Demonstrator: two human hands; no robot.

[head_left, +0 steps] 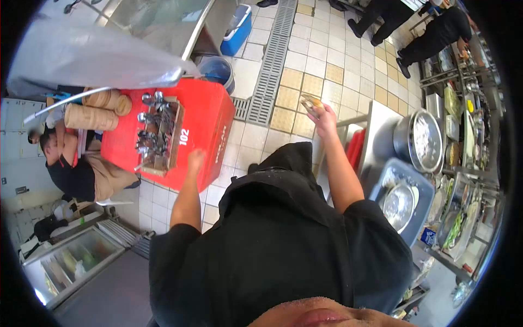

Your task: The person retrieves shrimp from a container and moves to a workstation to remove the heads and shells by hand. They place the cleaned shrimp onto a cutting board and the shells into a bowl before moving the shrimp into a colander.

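Observation:
My right hand [324, 119] is raised over the tiled floor, its fingers closed on a small brown-and-grey object [311, 103] whose kind I cannot make out. My left hand [196, 159] is beside the near side of a red insulated box [220, 128] marked 102. Its fingers are blurred, so its grip cannot be read. On the box lid lies a wooden tray [175, 133] with several shiny metal utensils [150, 136]. Bamboo steamers [90, 116] are stacked at the lid's far left.
A steel counter [376, 122] with a large metal pot [418, 140] and a grey tub [388, 177] stands at right. A floor drain [272, 60] crosses the tiles ahead. A blue bucket [217, 70] is behind the box. Other people stand at left and far right.

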